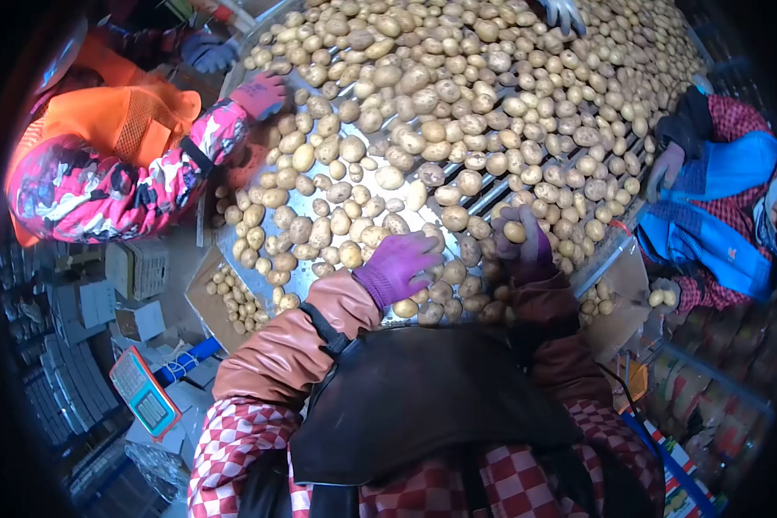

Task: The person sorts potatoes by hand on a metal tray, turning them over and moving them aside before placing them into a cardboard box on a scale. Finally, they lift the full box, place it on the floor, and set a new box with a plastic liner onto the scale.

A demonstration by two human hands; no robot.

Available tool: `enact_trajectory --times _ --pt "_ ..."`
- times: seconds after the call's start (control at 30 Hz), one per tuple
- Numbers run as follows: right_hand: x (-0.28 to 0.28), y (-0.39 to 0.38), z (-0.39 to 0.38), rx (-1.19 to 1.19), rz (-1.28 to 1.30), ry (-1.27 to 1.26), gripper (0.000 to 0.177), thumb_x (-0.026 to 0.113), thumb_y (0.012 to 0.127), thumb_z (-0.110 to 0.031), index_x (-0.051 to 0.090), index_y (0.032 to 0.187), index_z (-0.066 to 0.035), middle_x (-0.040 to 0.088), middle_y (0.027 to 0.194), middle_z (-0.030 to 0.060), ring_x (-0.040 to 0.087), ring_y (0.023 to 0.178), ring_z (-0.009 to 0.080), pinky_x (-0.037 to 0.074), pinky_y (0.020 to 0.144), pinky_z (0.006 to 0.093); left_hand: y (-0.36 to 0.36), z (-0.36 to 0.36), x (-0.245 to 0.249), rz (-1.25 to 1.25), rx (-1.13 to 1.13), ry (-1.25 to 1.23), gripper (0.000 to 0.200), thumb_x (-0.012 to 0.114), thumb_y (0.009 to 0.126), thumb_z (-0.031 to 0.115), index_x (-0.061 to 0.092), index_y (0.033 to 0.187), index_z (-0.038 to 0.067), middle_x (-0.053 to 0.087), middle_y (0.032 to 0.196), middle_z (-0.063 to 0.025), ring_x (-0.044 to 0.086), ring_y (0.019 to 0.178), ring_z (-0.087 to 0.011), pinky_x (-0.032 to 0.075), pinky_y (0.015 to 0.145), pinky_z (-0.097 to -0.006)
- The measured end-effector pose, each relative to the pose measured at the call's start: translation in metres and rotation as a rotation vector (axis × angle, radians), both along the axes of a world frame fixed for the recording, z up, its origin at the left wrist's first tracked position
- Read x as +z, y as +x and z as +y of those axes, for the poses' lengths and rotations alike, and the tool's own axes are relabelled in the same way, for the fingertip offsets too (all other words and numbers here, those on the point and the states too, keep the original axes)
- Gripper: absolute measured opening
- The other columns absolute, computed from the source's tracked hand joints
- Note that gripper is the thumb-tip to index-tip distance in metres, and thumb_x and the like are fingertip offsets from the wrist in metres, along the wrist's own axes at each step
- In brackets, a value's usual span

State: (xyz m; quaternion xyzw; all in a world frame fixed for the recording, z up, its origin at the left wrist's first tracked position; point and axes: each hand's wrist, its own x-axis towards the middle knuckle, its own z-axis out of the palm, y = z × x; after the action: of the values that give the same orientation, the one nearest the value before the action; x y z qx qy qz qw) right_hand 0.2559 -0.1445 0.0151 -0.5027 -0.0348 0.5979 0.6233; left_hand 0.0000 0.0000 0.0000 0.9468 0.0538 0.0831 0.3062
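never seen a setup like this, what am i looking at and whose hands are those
There is no robot here. This single picture comes from a camera on a person's head, looking forward and down, so the arms rising from the bottom are the wearer's own.

Many potatoes lie on a metal sorting table, partly smooth sheet, partly bars. The wearer's right hand, in a purple glove, holds one potato. The purple-gloved left hand is over other potatoes; its palm is hidden.

Other people work around the table, including one in an orange vest and one wearing blue.
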Motion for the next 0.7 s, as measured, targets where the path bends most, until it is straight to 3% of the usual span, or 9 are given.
enact_trajectory --times 0.1,0.17,0.23,0.33,0.37,0.43,0.47,0.63,0.7 --pt "0.008 -0.007 0.047 -0.036 -0.384 0.128 0.038 0.045 0.101 -0.032 0.053 0.117 0.001 0.062 0.102 0.0114 0.058 0.073 0.0128 0.045 0.055 0.0232 0.033 0.066 0.01 -0.089 0.098 0.15 0.041 0.065 0.078 0.023 0.06 0.116 0.009 0.059 0.111 -0.0158 0.057 0.098 -0.0375 0.048 0.082 -0.0454" --pt "0.02 -0.022 -0.01 0.132 -1.009 0.107 0.03 0.048 0.1 -0.021 0.054 0.117 0.002 0.062 0.107 0.0119 0.062 0.085 0.0167 0.05 0.063 0.0269 0.027 0.009 0.019 -0.162 0.253 -0.06 0.039 0.065 0.082 0.019 0.058 0.118 0.006 0.06 0.108 -0.0158 0.06 0.092 -0.0327 0.049 0.075 -0.0421" --pt "0.021 -0.019 -0.02 0.175 -1.478 0.123 0.026 0.051 0.098 -0.013 0.053 0.119 0.003 0.061 0.113 0.0122 0.063 0.096 0.0194 0.053 0.071 0.0296 0.044 -0.003 0.033 -0.056 0.428 -0.694 0.045 0.062 0.09 0.02 0.05 0.13 0.004 0.058 0.12 -0.0135 0.059 0.093 -0.0218 0.049 0.076 -0.035" --pt "0.016 -0.045 0.0 0.063 -0.751 0.26 0.034 0.052 0.097 -0.009 0.05 0.129 0.002 0.058 0.124 0.0115 0.059 0.108 0.0197 0.052 0.087 0.0312 0.063 -0.013 0.049 -0.065 0.57 -1.159 0.062 0.062 0.095 0.025 0.035 0.145 0.0 0.047 0.139 -0.018 0.059 0.098 -0.0148 0.05 0.084 -0.0312" --pt "0.012 -0.054 0.008 0.056 -0.488 0.321 0.037 0.052 0.097 -0.009 0.049 0.133 0.002 0.057 0.126 0.0112 0.058 0.111 0.0189 0.05 0.092 0.0311 0.063 -0.018 0.049 -0.078 0.564 -1.496 0.06 0.063 0.094 0.025 0.039 0.142 -0.001 0.054 0.13 -0.0184 0.062 0.094 -0.0162 0.052 0.079 -0.0305" --pt "0.08 -0.051 0.033 0.402 -0.132 0.414 0.043 0.054 0.097 -0.012 0.047 0.137 0.002 0.056 0.131 0.0134 0.056 0.117 0.0198 0.046 0.098 0.0322 0.05 -0.003 0.019 -0.038 0.577 -1.559 0.042 0.058 0.094 0.013 0.047 0.133 0.002 0.064 0.102 -0.0144 0.061 0.069 -0.0176 0.05 0.06 -0.0296" --pt "0.038 -0.046 0.036 0.368 -0.639 0.236 0.041 0.056 0.095 -0.015 0.051 0.132 0.002 0.057 0.132 0.0145 0.057 0.117 0.0193 0.047 0.096 0.0314 0.043 0.012 0.008 -0.052 0.495 -1.777 0.027 0.056 0.092 0.006 0.055 0.118 -0.001 0.065 0.094 -0.0141 0.061 0.07 -0.018 0.05 0.059 -0.0283" --pt "0.02 0.011 0.107 0.08 -1.836 -0.346 0.06 0.064 0.088 -0.034 0.045 0.14 -0.01 0.047 0.142 0.016 0.043 0.132 0.035 0.032 0.111 0.0448 0.071 0.069 0.021 -0.046 0.67 -0.598 0.029 0.063 0.089 0.02 0.063 0.115 0.006 0.068 0.092 -0.0087 0.065 0.079 -0.0214 0.053 0.073 -0.0335" --pt "0.0 0.005 0.123 0.254 -1.76 -0.615 0.075 0.064 0.083 -0.047 0.038 0.144 -0.012 0.038 0.148 0.019 0.033 0.137 0.0385 0.025 0.112 0.053 0.097 0.093 0.028 -0.025 0.579 -0.106 0.039 0.064 0.085 0.026 0.061 0.123 0.019 0.065 0.111 -0.0124 0.064 0.1 -0.0333 0.051 0.086 -0.0411"
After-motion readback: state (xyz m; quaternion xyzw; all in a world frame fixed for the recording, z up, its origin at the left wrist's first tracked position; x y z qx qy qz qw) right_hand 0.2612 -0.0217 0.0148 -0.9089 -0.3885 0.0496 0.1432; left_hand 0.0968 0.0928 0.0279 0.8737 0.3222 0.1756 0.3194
